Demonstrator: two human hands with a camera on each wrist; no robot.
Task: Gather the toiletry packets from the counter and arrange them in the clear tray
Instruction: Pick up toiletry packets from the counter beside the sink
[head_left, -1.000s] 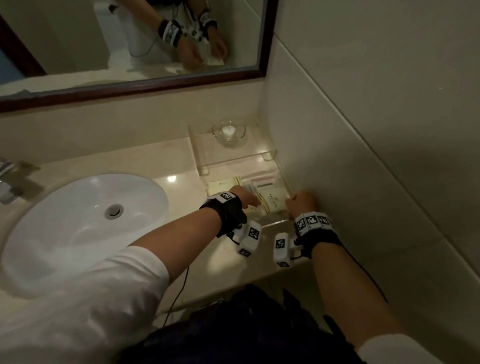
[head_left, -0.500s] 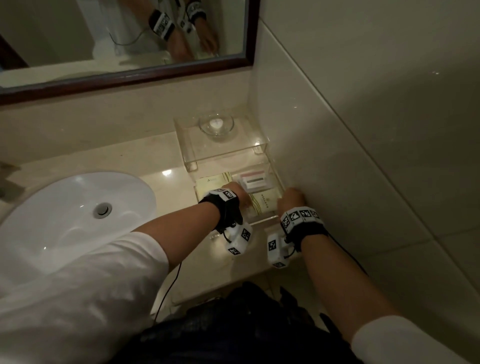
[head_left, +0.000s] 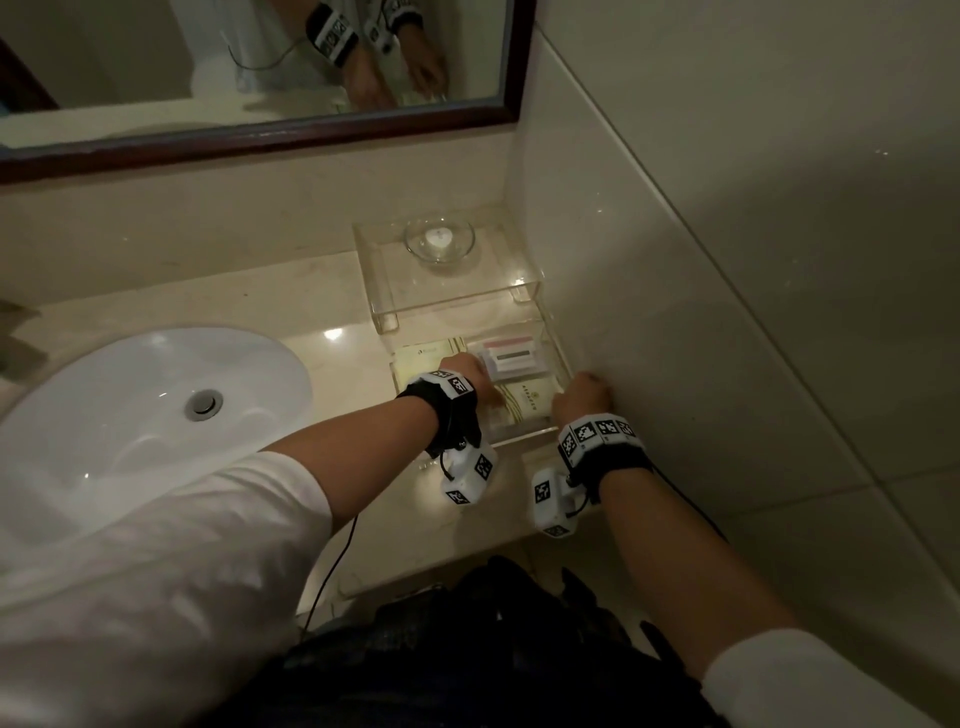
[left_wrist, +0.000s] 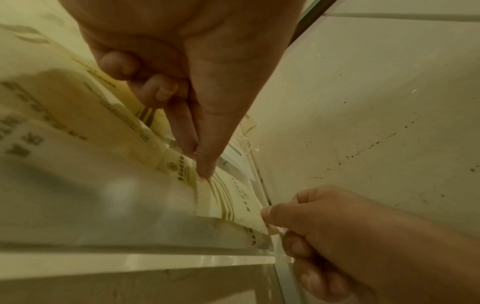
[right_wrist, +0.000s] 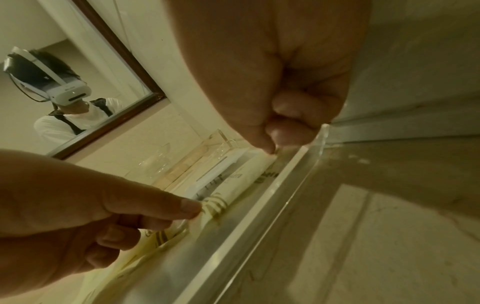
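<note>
A clear tray stands on the counter against the right wall. Inside it lie cream packets with gold stripes and a white box with red and dark bands. My left hand pinches the left edge of the front cream packet between thumb and forefinger. My right hand pinches the same packet's near right corner, its thumb on top, at the tray's right front corner. In the right wrist view the curled right fingers sit over the tray rim, with the packet below.
A clear acrylic riser behind the tray carries a glass dish with a small white item. The white sink lies to the left. The tiled wall touches the tray's right side. A framed mirror hangs above.
Both hands stay at the front of the tray with their hold on the cream packet. The head view has shifted slightly; nothing else has visibly moved.
</note>
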